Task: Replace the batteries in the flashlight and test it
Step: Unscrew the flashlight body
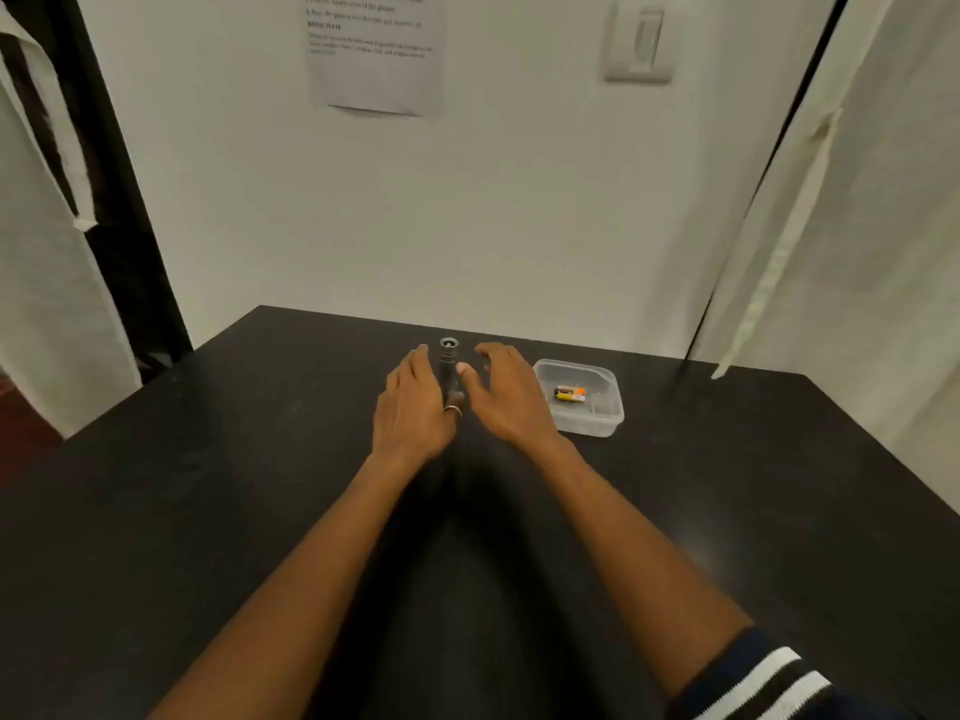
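Note:
A small black flashlight lies on the black table, its lens end pointing away from me toward the wall. My left hand is against its left side with fingers stretched forward; the thumb, which wears a ring, lies at the flashlight's near end. My right hand hovers just to the right with fingers spread and relaxed, its thumb tip touching the flashlight's body. Neither hand is closed round it. A yellow-and-orange battery lies inside a clear plastic container to the right of my right hand.
The table backs onto a white wall with a taped paper sheet and a light switch. White curtains hang at the right and at the left, with a dark frame pole at the table's far right corner.

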Demonstrator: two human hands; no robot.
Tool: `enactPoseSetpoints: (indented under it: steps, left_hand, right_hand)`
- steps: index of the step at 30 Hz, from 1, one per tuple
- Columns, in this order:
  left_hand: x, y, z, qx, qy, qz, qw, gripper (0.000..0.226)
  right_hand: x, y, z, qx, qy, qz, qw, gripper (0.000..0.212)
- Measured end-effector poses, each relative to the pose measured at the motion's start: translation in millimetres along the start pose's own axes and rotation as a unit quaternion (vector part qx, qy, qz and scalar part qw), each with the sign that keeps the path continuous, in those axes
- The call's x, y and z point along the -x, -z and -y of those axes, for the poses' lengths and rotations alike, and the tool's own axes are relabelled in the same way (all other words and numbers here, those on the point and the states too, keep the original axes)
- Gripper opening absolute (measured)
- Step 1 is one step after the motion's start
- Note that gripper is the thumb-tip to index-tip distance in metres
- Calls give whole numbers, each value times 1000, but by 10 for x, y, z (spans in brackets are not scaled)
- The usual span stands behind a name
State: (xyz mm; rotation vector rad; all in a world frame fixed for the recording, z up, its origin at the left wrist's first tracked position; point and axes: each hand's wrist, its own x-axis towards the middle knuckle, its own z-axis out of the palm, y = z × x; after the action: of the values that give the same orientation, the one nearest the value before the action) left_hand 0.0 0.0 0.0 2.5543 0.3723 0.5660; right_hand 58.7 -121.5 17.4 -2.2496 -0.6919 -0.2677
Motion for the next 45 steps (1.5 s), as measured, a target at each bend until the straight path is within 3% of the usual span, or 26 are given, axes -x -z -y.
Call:
enactPoseSetpoints:
  steps: [2,5,8,13,16,19,24,28,31,36,45]
  left_hand:
    - [-146,-68,53,45,17,2,999,78]
    - [-302,-191,106,70,5,2,998,41]
    - [-335,-267,128,101,10,5,995,19]
    - [-264,-289,182,116,-13,9,993,18]
    - [-145,-259,145,183,-39,12,982,27]
    - [58,-214,21,256,-41,10,966,34]
    - [324,-180,-164,396,23,61,916,46]
    - [479,-253,-236,525,106,61,842,44]
    - [513,-299,-283,586,123,75,797,43]
    - [529,-393,-250,596,124,93,788,32]
    - [523,-501,-190,567,102,79,814,19]
  right_hand:
    - [-165,-97,18,-18,-14,2,1000,54]
    - [-359,-255,39,-4,-21,9,1000,58]
    - [-431,-341,50,16,-4,1,1000,46]
    - [-347,-286,28,-5,8,-45,999,23]
    - [-160,-135,29,-129,-65,-100,984,18]
    - [39,21,-36,-253,-154,-140,945,18]
    - [499,332,-266,-312,-185,-141,921,20]
    - [738,435,-509,-351,-237,-112,899,20]
    - [822,447,-605,-379,-264,-98,882,28]
    - [877,377,-706,-360,-271,-97,888,38]
    - [881,285,-798,-301,-252,-113,913,46]
